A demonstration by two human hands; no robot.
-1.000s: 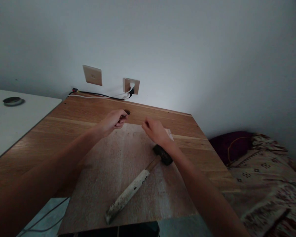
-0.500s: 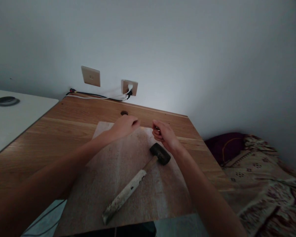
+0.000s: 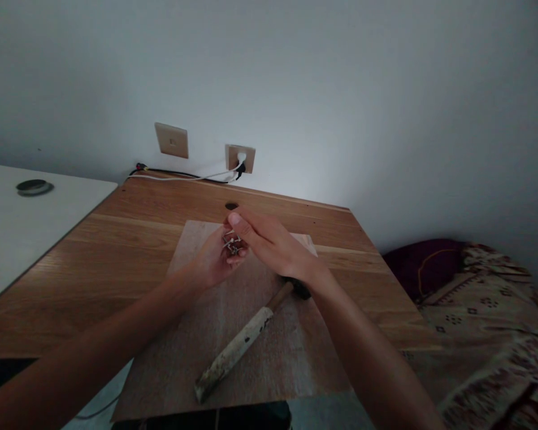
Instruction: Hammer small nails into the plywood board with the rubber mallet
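My left hand (image 3: pixel 213 260) is cupped with the palm turned up, its fingers curled around several small shiny metal pieces that look like nails (image 3: pixel 232 243). Against its fingertips lies my right hand (image 3: pixel 271 242), closed, with thumb and fingers together; whatever is inside is hidden. Both hands hover over a thin wooden board (image 3: pixel 291 364). A hammer (image 3: pixel 237 346) rests diagonally on that board, its worn, white-coated handle pointing toward me. My right wrist covers part of its dark head.
Under the board is a wooden table (image 3: pixel 130 239) with a cable hole (image 3: pixel 231 206). Cables run along the wall to an outlet (image 3: pixel 241 158). A white surface (image 3: pixel 72 197) with a round dark-topped object (image 3: pixel 33 187) stands left. Patterned cloth (image 3: pixel 488 310) lies at right.
My hands have come together from apart. The left has turned palm up, showing the metal pieces, and the right has moved left against it. The hammer stays on the board.
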